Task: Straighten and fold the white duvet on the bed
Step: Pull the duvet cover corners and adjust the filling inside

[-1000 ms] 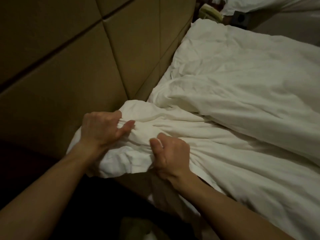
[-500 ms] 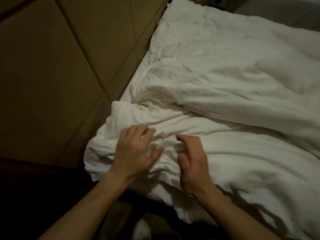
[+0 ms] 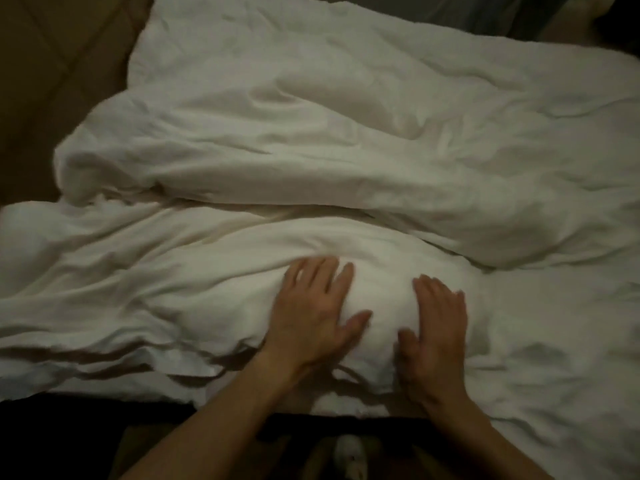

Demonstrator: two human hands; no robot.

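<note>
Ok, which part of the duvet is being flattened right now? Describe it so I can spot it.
Start at the near edge of the bed, where the duvet lies crumpled. The part is the rounded bulge between the left hand and right hand, both pressing flat. Unlike the long fold behind, it is nearest.

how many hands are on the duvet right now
2. The left hand lies flat on the white duvet near its front edge, and the right hand lies flat just beside it, fingers straight.
</note>
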